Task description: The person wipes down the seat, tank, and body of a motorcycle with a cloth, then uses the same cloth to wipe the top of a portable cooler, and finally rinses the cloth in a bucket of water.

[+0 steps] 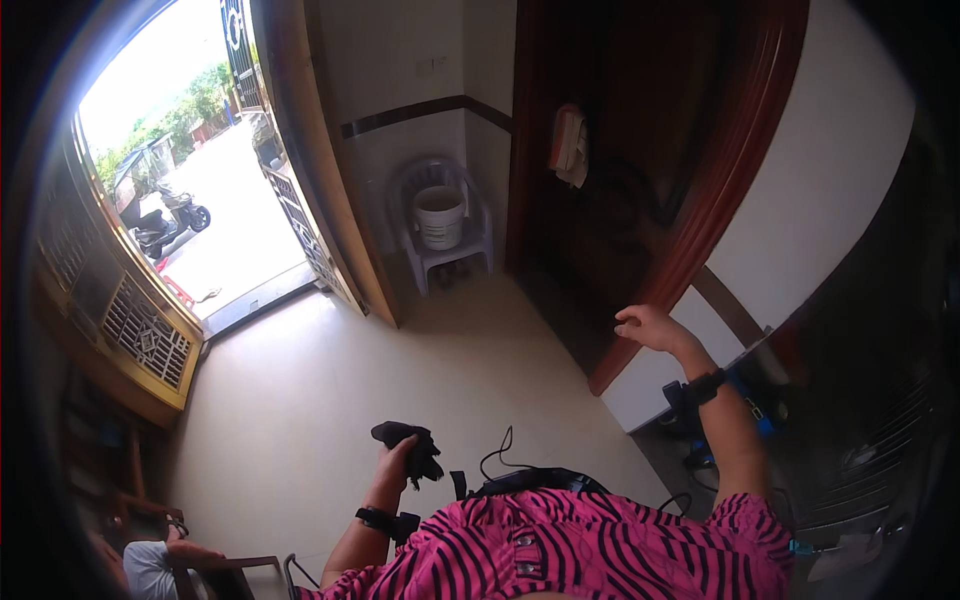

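Black bundle [426, 462], apparently soft fabric, is located in front of the wearer's body, left of centre, above the pale tiled floor [300, 390]. Left hand [396, 456] is closed on it, thumb laid over the near side; the bundle projects past the hand on both sides. Its exact form cannot be determined, the material being dark and crumpled.

Right hand [652, 329] is raised and extended forward, fingers loosely bent and relaxed. In the view it appears against the lower part of a red-brown door frame [722, 190]; contact cannot be confirmed. Each forearm carries a dark strapped device, and the wearer's shirt [590, 545] is pink with black stripes. A black bag [545, 481] sits at the waist, with a thin cable looping beside it.

Ahead, a plastic armchair [428, 260] stands in the corner, supporting a whitish bucket [440, 222]. Light and reddish cloth [569, 150] hangs at the dark door. To the left, a doorway with ornamental metal gates [150, 335] stands open; a scooter [160, 228] is parked outside. At lower left, a seated person's leg [150, 568] is partly visible.
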`<state>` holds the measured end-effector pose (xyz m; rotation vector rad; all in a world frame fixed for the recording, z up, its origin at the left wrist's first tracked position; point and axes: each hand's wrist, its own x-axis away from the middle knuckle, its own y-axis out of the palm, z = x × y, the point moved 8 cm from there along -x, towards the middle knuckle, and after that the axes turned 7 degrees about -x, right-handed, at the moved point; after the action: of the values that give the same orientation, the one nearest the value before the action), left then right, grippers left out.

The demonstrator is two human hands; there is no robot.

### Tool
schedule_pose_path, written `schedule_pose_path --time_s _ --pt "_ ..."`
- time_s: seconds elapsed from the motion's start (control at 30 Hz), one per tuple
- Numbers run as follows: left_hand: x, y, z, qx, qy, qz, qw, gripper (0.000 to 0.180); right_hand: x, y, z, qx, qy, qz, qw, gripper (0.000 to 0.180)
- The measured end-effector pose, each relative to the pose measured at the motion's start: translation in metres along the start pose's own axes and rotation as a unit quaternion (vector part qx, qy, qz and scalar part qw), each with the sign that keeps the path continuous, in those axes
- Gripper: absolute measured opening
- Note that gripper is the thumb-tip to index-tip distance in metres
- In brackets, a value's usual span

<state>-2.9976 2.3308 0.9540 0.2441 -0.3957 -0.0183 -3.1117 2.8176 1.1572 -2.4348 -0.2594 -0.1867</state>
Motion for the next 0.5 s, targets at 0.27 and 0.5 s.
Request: schedule_pose_path --time_s 0.27,0.5 --pt "-0.079 0.049 0.064 0.067 0.008 0.037 0.997 0.033 -0.203 -0.068 -0.032 0.051 -0.101 0.027 0.993 0.045" --pt "-0.215 0.017 0.084 0.016 -0.006 0.052 0.998 0.033 -0.346 -0.104 -0.026 0.055 -0.12 0.108 0.985 0.04"
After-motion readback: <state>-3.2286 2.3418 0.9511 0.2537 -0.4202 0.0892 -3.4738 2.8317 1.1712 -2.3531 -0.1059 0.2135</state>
